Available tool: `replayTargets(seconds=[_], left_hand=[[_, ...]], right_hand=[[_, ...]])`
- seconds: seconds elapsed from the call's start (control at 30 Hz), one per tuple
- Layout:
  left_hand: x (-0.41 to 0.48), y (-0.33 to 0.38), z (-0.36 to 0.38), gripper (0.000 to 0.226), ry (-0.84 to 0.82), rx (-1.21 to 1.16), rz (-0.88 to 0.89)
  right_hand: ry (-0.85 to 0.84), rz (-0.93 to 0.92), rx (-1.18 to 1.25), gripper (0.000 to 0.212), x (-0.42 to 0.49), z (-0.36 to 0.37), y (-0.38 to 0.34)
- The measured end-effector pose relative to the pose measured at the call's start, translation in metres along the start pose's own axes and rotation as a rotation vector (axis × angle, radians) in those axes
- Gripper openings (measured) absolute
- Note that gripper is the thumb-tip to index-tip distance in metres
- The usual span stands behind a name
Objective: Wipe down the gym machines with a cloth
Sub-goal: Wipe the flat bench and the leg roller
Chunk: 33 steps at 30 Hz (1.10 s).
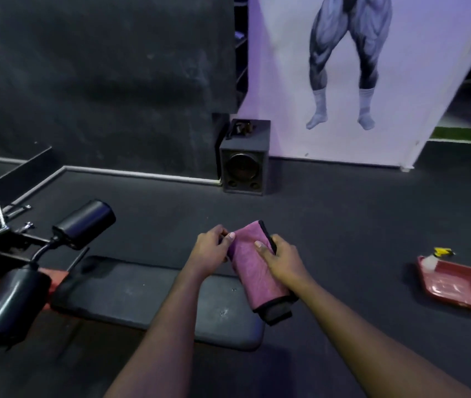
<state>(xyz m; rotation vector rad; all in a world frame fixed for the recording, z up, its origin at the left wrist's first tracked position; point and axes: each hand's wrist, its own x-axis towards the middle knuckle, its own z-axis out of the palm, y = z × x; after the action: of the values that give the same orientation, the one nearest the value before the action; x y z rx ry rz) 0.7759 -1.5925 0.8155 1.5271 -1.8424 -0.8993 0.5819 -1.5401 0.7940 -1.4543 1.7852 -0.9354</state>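
Observation:
A folded pink cloth (253, 271) with a black hem hangs in the air over the right end of a black padded bench (142, 300). My left hand (211, 251) pinches its upper left edge with thumb and fingers. My right hand (280, 261) grips its upper right edge, thumb lying across the pink face. The cloth's lower end droops toward the bench pad. At the left the bench's frame carries two black roller pads (85, 224), the nearer one (7, 305) low at the left edge.
A red tray (458, 285) holding a white spray bottle with a yellow trigger (435, 258) lies on the dark floor at right. A black speaker box (242, 168) stands against the wall. A large poster of muscular legs (357, 81) leans behind it.

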Motion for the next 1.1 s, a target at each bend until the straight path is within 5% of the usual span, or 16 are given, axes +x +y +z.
replayTargets(seconds=[0.37, 0.77, 1.1], left_hand=[[0.123, -0.037, 0.038, 0.022, 0.268, 0.011, -0.302], [0.233, -0.074, 0.017, 0.023, 0.594, -0.016, -0.625], [0.288, -0.047, 0.041, 0.023, 1.017, -0.065, -0.941]], right_hand=[[-0.396, -0.172, -0.080, 0.030, 0.204, 0.016, 0.030], [-0.839, -0.366, -0.090, 0.032, 0.395, 0.087, -0.018], [-1.254, -0.611, -0.116, 0.031, 0.496, 0.136, -0.048]])
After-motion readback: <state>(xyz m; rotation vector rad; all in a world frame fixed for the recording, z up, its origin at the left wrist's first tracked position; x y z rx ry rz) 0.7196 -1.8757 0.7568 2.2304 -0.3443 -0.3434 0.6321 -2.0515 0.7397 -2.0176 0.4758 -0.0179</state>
